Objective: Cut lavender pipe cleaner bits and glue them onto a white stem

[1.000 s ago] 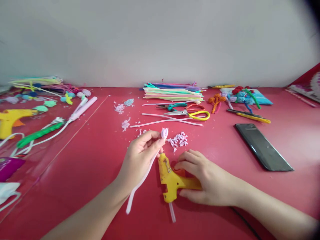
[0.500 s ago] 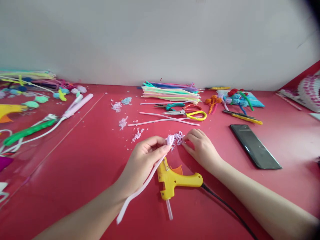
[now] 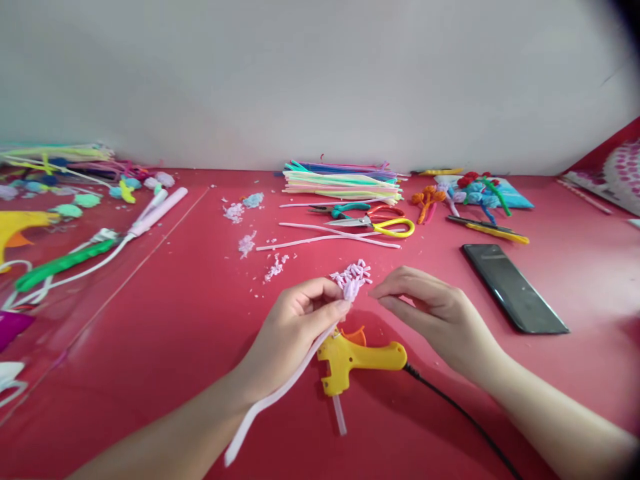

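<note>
Between the thumb and fingers of my left hand [image 3: 295, 327] is a pale lilac pipe-cleaner flower [image 3: 351, 289], its long stem [image 3: 273, 398] trailing down over my wrist. My right hand [image 3: 435, 313] hovers just to the right of the flower, thumb and fingertips drawn together; whatever they pinch, if anything, is too small to make out. Behind the flower lies a heap of short cut lilac pieces [image 3: 357, 270]. A yellow hot glue gun [image 3: 373, 358] rests on the red table below my hands, a clear glue stick [image 3: 340, 415] poking out of it.
Scissors [image 3: 393, 227], pliers [image 3: 345, 211] and loose lilac pipe cleaners [image 3: 335, 240] lie ahead, before a pipe-cleaner bundle [image 3: 343, 181]. At right are a phone [image 3: 515, 288] and finished coloured figures [image 3: 480, 190]. A pink-handled iron [image 3: 157, 212] and fluff [image 3: 246, 245] are leftward; the black cord [image 3: 460, 410] runs bottom right.
My right hand has come up from the heap of cut pieces and shifted right and nearer, fingertips still together. My left hand has lowered the flower slightly and moved it right.
</note>
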`<state>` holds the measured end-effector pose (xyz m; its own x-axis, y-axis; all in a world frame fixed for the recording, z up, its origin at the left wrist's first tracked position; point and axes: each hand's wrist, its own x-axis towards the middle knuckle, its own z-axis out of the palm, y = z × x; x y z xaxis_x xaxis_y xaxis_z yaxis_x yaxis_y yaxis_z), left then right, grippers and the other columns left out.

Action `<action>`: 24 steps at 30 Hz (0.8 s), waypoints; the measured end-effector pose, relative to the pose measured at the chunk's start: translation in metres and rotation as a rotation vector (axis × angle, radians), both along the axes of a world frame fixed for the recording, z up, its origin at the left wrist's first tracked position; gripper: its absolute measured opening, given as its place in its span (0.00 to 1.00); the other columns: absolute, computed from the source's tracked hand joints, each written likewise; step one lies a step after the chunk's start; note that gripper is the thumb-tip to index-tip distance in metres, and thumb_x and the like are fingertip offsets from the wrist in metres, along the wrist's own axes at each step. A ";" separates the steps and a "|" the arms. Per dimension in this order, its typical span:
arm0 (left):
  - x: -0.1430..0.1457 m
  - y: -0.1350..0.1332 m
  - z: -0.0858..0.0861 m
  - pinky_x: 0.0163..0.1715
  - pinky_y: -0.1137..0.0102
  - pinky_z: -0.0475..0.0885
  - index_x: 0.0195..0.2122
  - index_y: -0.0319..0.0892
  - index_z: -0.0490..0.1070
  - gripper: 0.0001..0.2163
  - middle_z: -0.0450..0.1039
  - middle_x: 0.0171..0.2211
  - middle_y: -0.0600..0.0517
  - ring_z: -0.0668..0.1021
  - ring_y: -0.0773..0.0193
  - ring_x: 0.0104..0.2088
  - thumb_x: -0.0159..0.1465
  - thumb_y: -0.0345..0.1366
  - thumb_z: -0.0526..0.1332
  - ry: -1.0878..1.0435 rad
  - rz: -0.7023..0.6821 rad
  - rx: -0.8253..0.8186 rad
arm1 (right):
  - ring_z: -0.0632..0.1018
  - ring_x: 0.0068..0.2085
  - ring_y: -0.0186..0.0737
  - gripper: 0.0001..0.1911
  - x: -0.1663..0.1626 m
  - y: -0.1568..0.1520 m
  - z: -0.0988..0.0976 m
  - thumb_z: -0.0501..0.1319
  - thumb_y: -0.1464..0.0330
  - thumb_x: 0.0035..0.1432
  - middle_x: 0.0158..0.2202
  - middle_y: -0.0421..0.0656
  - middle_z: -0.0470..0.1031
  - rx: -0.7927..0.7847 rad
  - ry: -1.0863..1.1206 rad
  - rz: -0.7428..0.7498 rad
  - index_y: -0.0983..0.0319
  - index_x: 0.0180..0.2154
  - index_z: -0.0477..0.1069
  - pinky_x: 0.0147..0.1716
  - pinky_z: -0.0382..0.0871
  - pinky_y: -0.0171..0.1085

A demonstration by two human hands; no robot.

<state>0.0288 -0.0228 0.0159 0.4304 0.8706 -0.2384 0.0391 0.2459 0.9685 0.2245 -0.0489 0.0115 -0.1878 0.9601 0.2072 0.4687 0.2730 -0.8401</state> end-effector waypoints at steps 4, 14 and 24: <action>0.002 -0.002 0.001 0.22 0.76 0.57 0.28 0.41 0.66 0.07 0.59 0.21 0.58 0.62 0.72 0.23 0.61 0.38 0.58 0.093 -0.036 0.028 | 0.74 0.36 0.33 0.06 0.000 -0.004 0.003 0.57 0.72 0.59 0.34 0.39 0.73 0.033 -0.003 0.023 0.58 0.37 0.70 0.38 0.68 0.32; 0.006 -0.005 -0.006 0.23 0.77 0.61 0.28 0.42 0.66 0.06 0.61 0.25 0.57 0.64 0.72 0.24 0.62 0.37 0.57 0.297 -0.134 0.257 | 0.75 0.40 0.33 0.17 -0.002 -0.011 -0.003 0.55 0.76 0.57 0.35 0.38 0.74 0.120 -0.113 0.053 0.57 0.48 0.59 0.41 0.67 0.32; 0.006 -0.005 -0.008 0.27 0.75 0.64 0.30 0.42 0.67 0.06 0.64 0.27 0.56 0.68 0.69 0.28 0.63 0.37 0.55 0.345 -0.177 0.318 | 0.72 0.33 0.30 0.19 -0.002 -0.011 -0.005 0.55 0.77 0.57 0.32 0.36 0.71 0.185 -0.175 0.064 0.58 0.49 0.58 0.37 0.66 0.29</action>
<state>0.0349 -0.0274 0.0074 0.5208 0.8442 -0.1270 0.3845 -0.0991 0.9178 0.2226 -0.0595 0.0070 -0.2951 0.8939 0.3373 0.5792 0.4482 -0.6809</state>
